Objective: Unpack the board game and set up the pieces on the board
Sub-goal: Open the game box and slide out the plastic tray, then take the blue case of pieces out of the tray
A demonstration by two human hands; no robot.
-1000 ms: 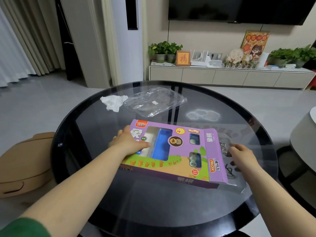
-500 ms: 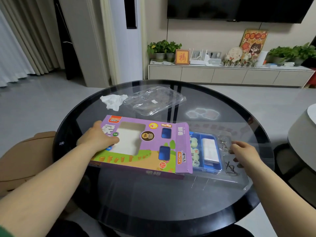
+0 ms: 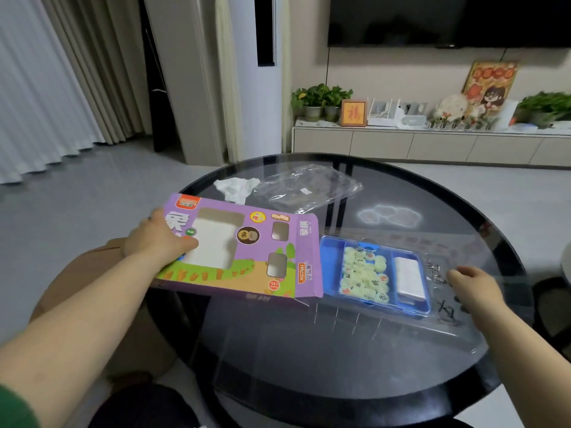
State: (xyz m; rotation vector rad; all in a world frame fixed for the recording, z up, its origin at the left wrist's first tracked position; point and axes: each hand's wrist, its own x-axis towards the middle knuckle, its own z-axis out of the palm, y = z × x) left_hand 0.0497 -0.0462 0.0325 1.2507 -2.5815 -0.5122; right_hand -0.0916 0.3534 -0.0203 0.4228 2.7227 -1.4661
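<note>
Head view: blue tray (image 3: 332, 267) of pale pieces (image 3: 364, 273) sits in a clear blister (image 3: 386, 325) on the glass table (image 3: 309, 366), just clear of the purple box (image 3: 247, 261) gripped by the left hand (image 3: 154, 239); right hand (image 3: 472, 282) pinches the blister's right end. Unboxing step; next likely ditch box, free tray. Living room, TV cabinet (image 3: 432, 143) behind.

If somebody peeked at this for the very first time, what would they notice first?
Probably the bright purple game box, gripped in the left hand at the left side of the round glass table. Right beside its open end lies a blue tray full of pale green round pieces, inside a clear plastic shell that the right hand holds.
</note>
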